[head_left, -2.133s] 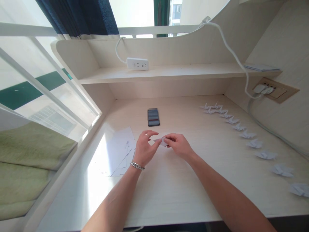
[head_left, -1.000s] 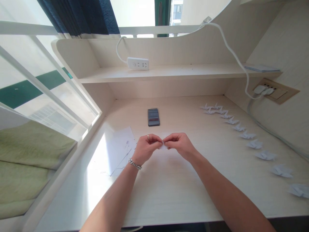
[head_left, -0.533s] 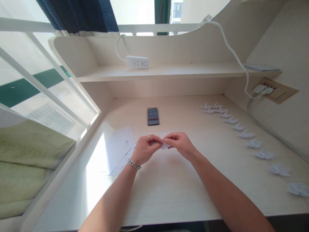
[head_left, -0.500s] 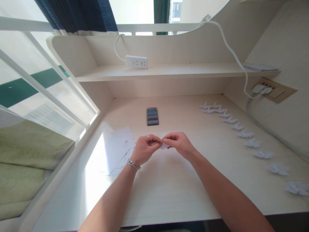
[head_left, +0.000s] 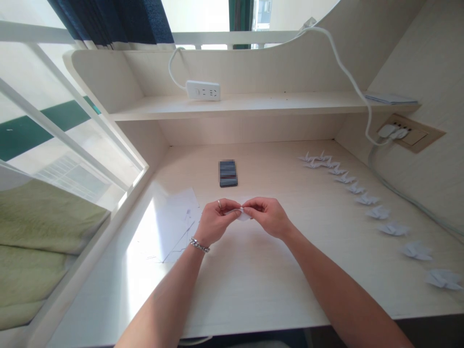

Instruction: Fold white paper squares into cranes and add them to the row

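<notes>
A small folded piece of white paper point(head_left: 244, 216) is pinched between my two hands above the middle of the desk. My left hand point(head_left: 217, 220), with a ring on one finger and a chain bracelet at the wrist, grips its left side between thumb and forefinger. From the other side my right hand point(head_left: 267, 215) pinches it too, and the fingertips of both hands nearly meet. Much of the paper is hidden behind the fingers. Sheets of white paper point(head_left: 177, 212) lie to the left of my left hand, partly in bright sunlight.
A row of folded paper cranes point(head_left: 368, 199) runs along the desk's right side. Beyond my hands lies a dark phone point(head_left: 228, 173). A white power strip point(head_left: 203, 91) rests on the shelf point(head_left: 253, 102). A white cable point(head_left: 348, 72) hangs down to a wall socket point(head_left: 413, 133).
My fingertips have come closer together on the paper, and more of its white lower part shows beneath them. The whole view has shifted slightly.
</notes>
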Available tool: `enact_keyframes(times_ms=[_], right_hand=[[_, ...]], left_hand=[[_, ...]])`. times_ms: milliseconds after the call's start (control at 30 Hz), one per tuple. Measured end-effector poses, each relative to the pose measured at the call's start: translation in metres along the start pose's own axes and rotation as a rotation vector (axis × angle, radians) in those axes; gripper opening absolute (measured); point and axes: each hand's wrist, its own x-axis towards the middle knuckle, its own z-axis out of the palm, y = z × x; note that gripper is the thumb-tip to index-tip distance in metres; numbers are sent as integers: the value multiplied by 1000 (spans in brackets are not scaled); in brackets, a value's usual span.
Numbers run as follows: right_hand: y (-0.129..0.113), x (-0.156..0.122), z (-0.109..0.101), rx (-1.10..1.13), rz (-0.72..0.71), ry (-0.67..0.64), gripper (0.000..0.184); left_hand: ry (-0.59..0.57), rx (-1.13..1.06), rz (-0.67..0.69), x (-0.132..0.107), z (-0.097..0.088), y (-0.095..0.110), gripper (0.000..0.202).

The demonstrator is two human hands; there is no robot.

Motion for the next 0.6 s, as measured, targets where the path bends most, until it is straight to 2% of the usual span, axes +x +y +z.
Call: enact_keyframes(times_ms=[300,467,600], right_hand=[[8,1,2,-37,-39,69,15],[7,-1,4,1,-61,80,16],[5,-2,5,5,-76,71,14]], left_hand=[[5,-109,-47,2,-1,2,17],[-1,-33,-1,2,0,-6,23],[24,-6,14,3,-1,-10,19]])
